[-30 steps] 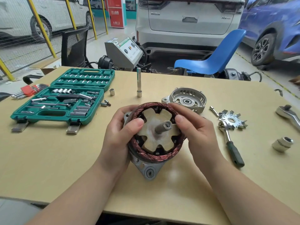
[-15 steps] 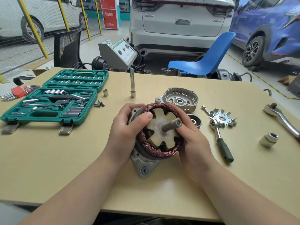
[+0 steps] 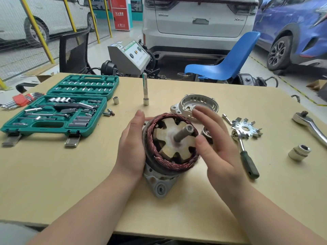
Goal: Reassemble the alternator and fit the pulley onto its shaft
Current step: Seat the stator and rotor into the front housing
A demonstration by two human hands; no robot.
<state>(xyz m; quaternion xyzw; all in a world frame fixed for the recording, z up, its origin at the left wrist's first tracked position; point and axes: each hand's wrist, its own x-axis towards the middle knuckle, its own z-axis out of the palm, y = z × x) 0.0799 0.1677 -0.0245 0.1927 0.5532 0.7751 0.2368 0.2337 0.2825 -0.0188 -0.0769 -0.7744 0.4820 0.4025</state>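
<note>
Alternator body supported by left hand; right hand clear of assembly.

The alternator stands at table centre, shaft tilted upward-right. Left hand rests against its left side, fingers straight and together. Right hand hovers just right of the alternator, fingers spread, blurred. Front cover lies behind the alternator; pulley partly hidden beside it.

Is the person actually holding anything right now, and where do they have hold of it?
The left hand steadies the alternator, its palm against the left side of the copper windings. The right hand is open beside it, holding nothing.
</note>
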